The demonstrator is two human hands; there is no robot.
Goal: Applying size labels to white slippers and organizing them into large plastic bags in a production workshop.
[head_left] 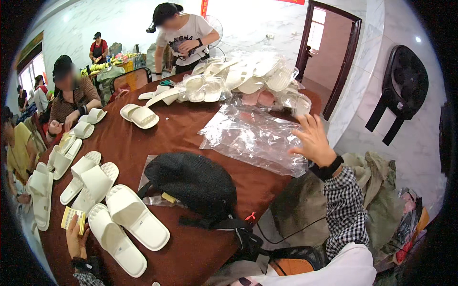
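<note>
At the lower left, my left hand [75,242] grips a small stack of yellow printed labels [74,218] beside the cream slippers. Closest to it is a pair of slippers, one [117,240] next to the other [138,218], both with small marks on their insoles. My right hand [312,142] is raised at the right with its fingers spread and nothing in them. Just left of it lie clear plastic bags [253,136], flat on the brown tablecloth. Whether the fingertips touch the bags I cannot tell.
A black backpack [191,186] lies mid-table. More slipper pairs [93,178] line the left edge. Bagged slippers [257,71] are heaped at the far side. One co-worker [183,40] stands behind the table; another [71,95] sits at the left. Sacks [362,190] stand at the right.
</note>
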